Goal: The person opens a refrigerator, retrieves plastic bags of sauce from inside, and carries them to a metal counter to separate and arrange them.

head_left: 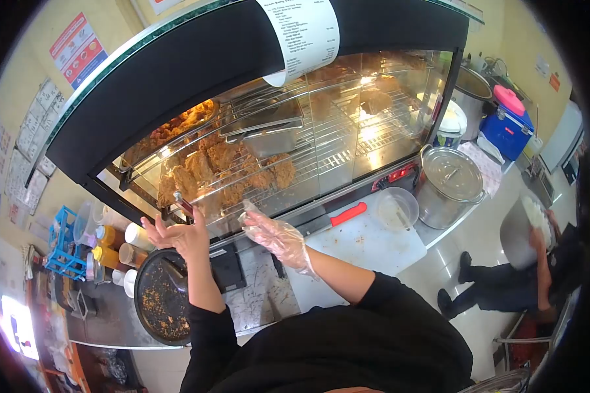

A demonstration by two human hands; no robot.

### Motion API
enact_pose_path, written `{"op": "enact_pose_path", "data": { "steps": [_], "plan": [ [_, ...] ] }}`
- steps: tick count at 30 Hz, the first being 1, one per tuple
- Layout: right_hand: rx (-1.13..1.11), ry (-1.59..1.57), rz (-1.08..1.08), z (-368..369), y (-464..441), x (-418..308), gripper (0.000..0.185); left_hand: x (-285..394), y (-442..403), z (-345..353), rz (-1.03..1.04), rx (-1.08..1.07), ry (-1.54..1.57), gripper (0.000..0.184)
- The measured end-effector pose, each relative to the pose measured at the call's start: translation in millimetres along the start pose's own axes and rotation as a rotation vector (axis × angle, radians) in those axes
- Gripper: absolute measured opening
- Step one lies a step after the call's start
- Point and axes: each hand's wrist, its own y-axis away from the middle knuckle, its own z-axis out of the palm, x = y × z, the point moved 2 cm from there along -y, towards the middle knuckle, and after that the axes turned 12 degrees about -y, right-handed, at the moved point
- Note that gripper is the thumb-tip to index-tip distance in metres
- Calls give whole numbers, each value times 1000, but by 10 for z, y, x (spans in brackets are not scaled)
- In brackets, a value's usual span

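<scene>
My left hand (180,241) is bare, its fingers spread in front of the glass warmer's lower left part. A small dark, metal-tipped piece (183,204) shows just above its fingertips; whether they touch it cannot be made out. My right hand (275,240) wears a clear plastic glove, its fingers stretched toward the glass, with nothing visible in them. Behind the glass, pieces of fried chicken (223,157) lie on a wire rack beside a metal tray (272,141). Below and left of my left hand is a round black tray (152,301) with crumbs.
A red-handled knife (349,214) lies on a white cutting board (360,252). To the right stand a lidded steel pot (450,178) and a blue cooler (507,133). Sauce bottles (108,257) are at the left. Another person (505,288) stands at the far right holding a large container (521,236).
</scene>
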Motion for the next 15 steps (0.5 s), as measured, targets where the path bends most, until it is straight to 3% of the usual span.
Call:
{"op": "enact_pose_path", "data": {
  "steps": [3, 6, 7, 10, 11, 15],
  "plan": [
    [72, -283, 24, -83, 254, -132, 56, -107, 4, -21, -6, 43, -112, 92],
    [91, -320, -14, -264, 493, -124, 55, -266, 5, -49, -47, 89, -107, 91],
    [140, -394, 2, -309, 579, -116, 50, -352, 16, -25, -26, 99, -138, 94],
    [276, -419, 40, -408, 805, -179, 45, -662, 157, 201, -214, -6, -329, 97],
    [332, -423, 62, -447, 851, -162, 44, -756, 179, 240, -187, 57, -311, 99],
    [453, -444, 190, -549, 1043, -161, 48, -1200, 347, 562, -235, 28, -355, 99]
  ]
}}
